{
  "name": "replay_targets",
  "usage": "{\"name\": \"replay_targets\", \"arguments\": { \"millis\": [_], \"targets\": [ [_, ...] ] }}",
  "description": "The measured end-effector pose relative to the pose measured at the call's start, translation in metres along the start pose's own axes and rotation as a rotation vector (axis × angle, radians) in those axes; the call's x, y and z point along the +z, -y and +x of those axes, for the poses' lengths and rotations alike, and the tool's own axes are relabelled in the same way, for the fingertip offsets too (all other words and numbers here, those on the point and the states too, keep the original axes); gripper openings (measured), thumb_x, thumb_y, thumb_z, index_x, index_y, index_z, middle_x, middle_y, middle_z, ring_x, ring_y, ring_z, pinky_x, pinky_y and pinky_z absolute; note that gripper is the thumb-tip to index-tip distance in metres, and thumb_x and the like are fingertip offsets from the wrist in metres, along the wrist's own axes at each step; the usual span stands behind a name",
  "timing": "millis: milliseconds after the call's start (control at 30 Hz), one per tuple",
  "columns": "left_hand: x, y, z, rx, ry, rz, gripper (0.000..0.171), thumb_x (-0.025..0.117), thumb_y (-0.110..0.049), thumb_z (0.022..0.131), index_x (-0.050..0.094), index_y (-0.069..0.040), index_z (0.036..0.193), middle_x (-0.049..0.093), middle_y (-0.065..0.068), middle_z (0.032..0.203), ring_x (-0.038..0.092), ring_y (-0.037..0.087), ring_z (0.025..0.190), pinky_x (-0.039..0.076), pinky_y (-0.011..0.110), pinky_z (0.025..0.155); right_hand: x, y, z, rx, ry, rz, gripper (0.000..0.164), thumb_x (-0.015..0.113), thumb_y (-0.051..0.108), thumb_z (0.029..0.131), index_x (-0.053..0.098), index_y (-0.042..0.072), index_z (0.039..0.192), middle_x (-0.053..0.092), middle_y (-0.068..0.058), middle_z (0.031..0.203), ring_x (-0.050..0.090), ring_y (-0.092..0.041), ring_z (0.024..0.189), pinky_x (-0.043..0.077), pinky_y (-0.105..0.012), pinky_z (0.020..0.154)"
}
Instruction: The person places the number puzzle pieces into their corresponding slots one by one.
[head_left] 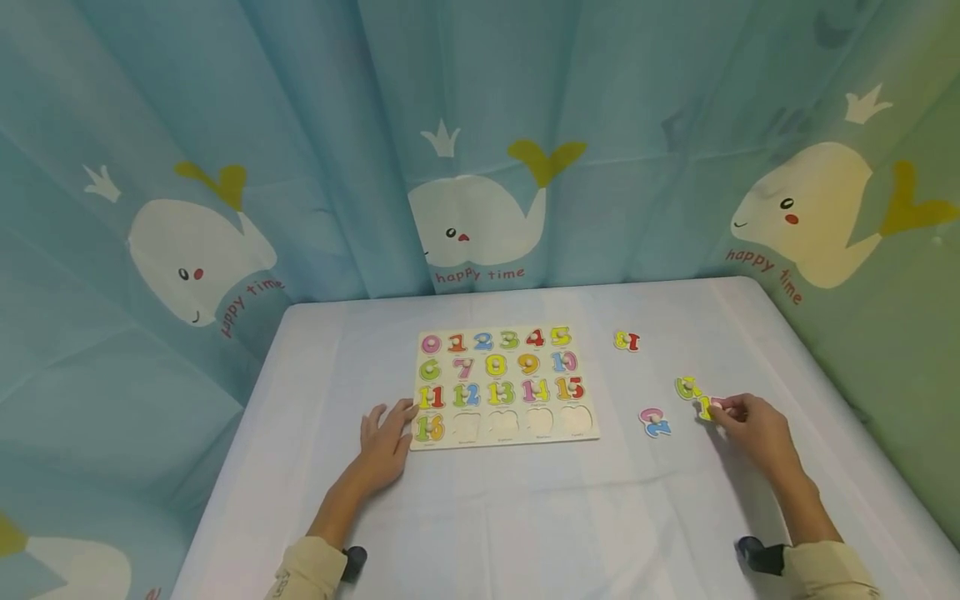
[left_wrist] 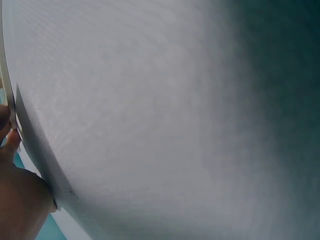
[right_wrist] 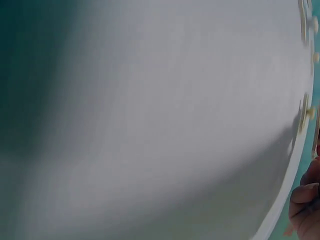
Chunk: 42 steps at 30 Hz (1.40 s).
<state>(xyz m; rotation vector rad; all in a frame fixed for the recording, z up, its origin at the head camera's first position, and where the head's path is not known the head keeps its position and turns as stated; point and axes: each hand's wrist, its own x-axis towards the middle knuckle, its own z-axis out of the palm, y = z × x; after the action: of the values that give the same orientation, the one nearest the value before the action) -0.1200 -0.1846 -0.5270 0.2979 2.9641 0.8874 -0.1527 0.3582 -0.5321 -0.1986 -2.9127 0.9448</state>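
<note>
A wooden number puzzle board (head_left: 467, 439) lies on the table with knobbed number pieces in its upper slots and in the lower left one. My left hand (head_left: 386, 446) rests at the board's left edge, fingers fairly straight and touching it. Over on the right, my right hand (head_left: 757, 429) pinches a number piece (head_left: 705, 407) with a yellow 1; its other digit is mostly behind the fingers. Just beside it sits a yellow-green piece (head_left: 686, 388). The right hand (right_wrist: 306, 205) shows only partly in its wrist view; the left hand (left_wrist: 22, 200) likewise.
A pink and blue piece (head_left: 655, 422) and a yellow and red piece (head_left: 627, 341) lie between board and right hand. Several bare recesses show in the board's bottom row. Behind the white-covered table (head_left: 525, 525) hangs a blue curtain (head_left: 322, 167) with whales.
</note>
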Motion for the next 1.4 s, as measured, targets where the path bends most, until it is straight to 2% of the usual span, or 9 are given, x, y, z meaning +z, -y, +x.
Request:
{"name": "replay_targets", "arguments": {
  "millis": [200,433,567,867,1133,1267,1400],
  "targets": [
    [0.000,0.000,0.001,-0.006,0.013,0.002,0.046,0.048,-0.007,0.094,0.041,-0.002,0.139,0.032,0.013,0.148,0.010,0.045,0.135,-0.006,0.063,0.103,0.014,0.027,0.002,-0.054,0.016,0.018,0.034,0.065,0.021,0.087,0.058,-0.012,0.096,0.056,-0.017,0.079,0.049,-0.026,0.071,0.041,-0.030,0.052],
    [0.001,0.002,0.000,-0.011,0.010,0.005,0.046,0.048,-0.008,0.094,0.042,-0.002,0.139,0.031,0.013,0.148,0.009,0.045,0.135,-0.006,0.063,0.104,0.033,0.055,0.002,-0.136,0.014,0.045,0.026,0.068,0.015,0.085,0.059,-0.008,0.093,0.057,-0.011,0.078,0.051,-0.024,0.071,0.043,-0.028,0.052],
    [0.001,0.002,-0.001,0.000,-0.007,0.008,0.046,0.049,-0.006,0.092,0.043,-0.001,0.137,0.033,0.014,0.147,0.011,0.046,0.134,-0.005,0.065,0.103,0.043,0.074,0.003,-0.152,0.047,0.067,0.026,0.068,0.016,0.085,0.060,-0.007,0.095,0.057,-0.009,0.078,0.052,-0.022,0.071,0.043,-0.028,0.053],
    [0.001,0.001,0.000,-0.019,0.014,0.010,0.046,0.049,-0.009,0.094,0.041,-0.003,0.139,0.030,0.012,0.148,0.008,0.044,0.135,-0.007,0.063,0.104,0.067,0.119,0.003,-0.179,0.114,0.099,0.022,0.070,0.017,0.084,0.061,-0.002,0.092,0.055,-0.007,0.081,0.050,-0.021,0.074,0.043,-0.031,0.060],
    [0.001,0.000,0.000,-0.001,-0.011,0.008,0.046,0.049,-0.006,0.093,0.043,-0.002,0.138,0.033,0.014,0.147,0.011,0.046,0.134,-0.004,0.065,0.103,0.090,0.151,-0.002,-0.251,0.164,0.130,0.020,0.074,0.014,0.080,0.061,0.000,0.086,0.052,-0.004,0.075,0.048,-0.018,0.070,0.042,-0.026,0.058],
    [0.000,0.000,0.000,-0.003,-0.007,-0.006,0.045,0.049,-0.006,0.093,0.043,-0.001,0.137,0.033,0.014,0.147,0.010,0.046,0.134,-0.006,0.064,0.103,0.104,0.168,-0.007,-0.273,0.217,0.124,0.020,0.076,0.014,0.079,0.061,0.002,0.085,0.051,-0.002,0.072,0.048,-0.016,0.068,0.042,-0.025,0.057],
    [0.000,0.001,0.000,0.001,0.001,-0.014,0.045,0.049,-0.006,0.093,0.043,0.000,0.137,0.033,0.014,0.147,0.010,0.047,0.134,-0.006,0.064,0.103,0.118,0.185,-0.014,-0.292,0.231,0.126,0.019,0.077,0.015,0.078,0.061,0.005,0.082,0.049,0.001,0.069,0.046,-0.013,0.065,0.041,-0.024,0.055]
  ]
}}
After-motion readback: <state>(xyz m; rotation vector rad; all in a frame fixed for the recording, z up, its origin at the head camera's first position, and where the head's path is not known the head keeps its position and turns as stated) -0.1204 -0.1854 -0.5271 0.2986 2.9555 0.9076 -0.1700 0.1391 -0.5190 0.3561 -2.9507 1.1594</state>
